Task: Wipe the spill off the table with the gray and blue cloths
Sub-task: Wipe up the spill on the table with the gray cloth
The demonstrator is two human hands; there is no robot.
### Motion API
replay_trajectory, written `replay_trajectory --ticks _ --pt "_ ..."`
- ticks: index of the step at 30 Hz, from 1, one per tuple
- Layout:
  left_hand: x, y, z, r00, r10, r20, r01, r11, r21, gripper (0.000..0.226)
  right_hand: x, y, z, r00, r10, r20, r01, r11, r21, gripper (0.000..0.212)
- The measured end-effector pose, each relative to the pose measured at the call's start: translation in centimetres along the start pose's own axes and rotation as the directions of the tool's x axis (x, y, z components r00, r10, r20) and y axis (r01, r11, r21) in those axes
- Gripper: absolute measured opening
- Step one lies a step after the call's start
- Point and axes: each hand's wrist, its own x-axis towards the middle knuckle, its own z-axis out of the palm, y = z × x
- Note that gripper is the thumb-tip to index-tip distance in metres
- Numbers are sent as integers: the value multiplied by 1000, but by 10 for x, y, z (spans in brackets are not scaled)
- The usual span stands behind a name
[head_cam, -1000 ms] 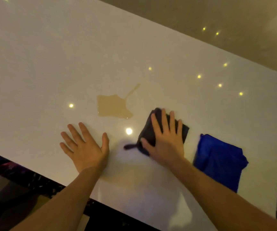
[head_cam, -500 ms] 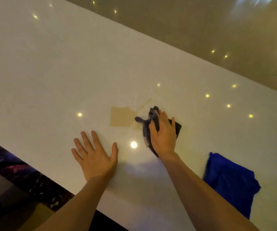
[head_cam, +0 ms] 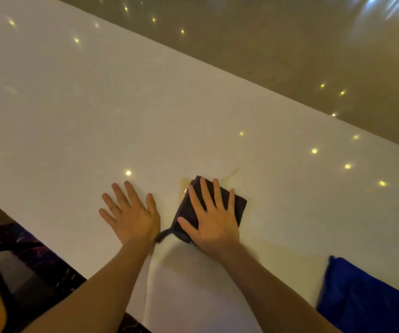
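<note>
My right hand [head_cam: 214, 218] lies flat with fingers spread on the folded gray cloth [head_cam: 239, 204], pressing it onto the white table [head_cam: 97, 116]. The cloth covers most of the tan spill [head_cam: 184, 186]; a corner of liquid shows at the cloth's upper left, and a thin streak runs up to the right. My left hand [head_cam: 131, 212] rests palm down and empty on the table, just left of the cloth. The blue cloth [head_cam: 359, 299] lies crumpled at the lower right, apart from both hands.
The table's near edge runs diagonally from the left side to the bottom, with a dark patterned floor [head_cam: 37, 258] below it. Its far edge crosses the top right. Small ceiling lights reflect on the glossy surface.
My right hand slid the gray cloth left over the spill and flattened onto it, so most of the puddle is now covered. The left hand stayed planted. The camera view shifted.
</note>
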Motion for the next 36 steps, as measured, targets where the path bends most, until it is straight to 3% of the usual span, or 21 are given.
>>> replay_trajectory --ticks 2,4,9,14,18,22,25,28,30,32,34,36 --pt "3 -2 9 999 -14 -30 14 1000 17 77 3 10 14 990 -115 -85 112 993 -46 80" --pt "2 -4 10 999 -4 -39 4 1000 17 78 23 32 10 985 -139 -103 129 987 -96 81" --pt "3 -1 9 1000 -15 -23 16 1000 13 78 110 97 -34 988 142 -58 -151 966 -211 88" --pt "2 2 4 1000 -27 10 27 1000 2 76 125 96 -42 978 199 -59 -206 958 -198 87" --pt "-1 4 -1 1000 -18 25 18 1000 -12 76 52 51 -15 998 -60 -14 57 982 -178 86" --pt "-2 6 0 1000 -11 20 11 1000 6 77 -5 43 0 948 -307 85 317 938 -138 82" --pt "-1 5 3 1000 -21 2 21 1000 1 77 17 64 -15 947 -319 31 320 937 -140 70" --pt "0 4 8 999 -35 -6 35 999 0 76 58 76 -32 991 -125 -54 122 991 -51 59" --pt "1 5 10 999 -33 -13 33 999 4 76 73 72 -37 997 24 -73 -16 993 114 62" --pt "2 5 11 999 -35 -21 35 999 -1 76 79 59 -35 980 180 -85 -138 922 362 63" --pt "2 5 11 999 -35 -26 35 999 -1 77 83 43 -36 959 282 -13 -222 780 585 64" --pt "0 4 10 999 -25 -23 25 1000 7 79 84 20 -38 978 204 49 -185 730 658 63"
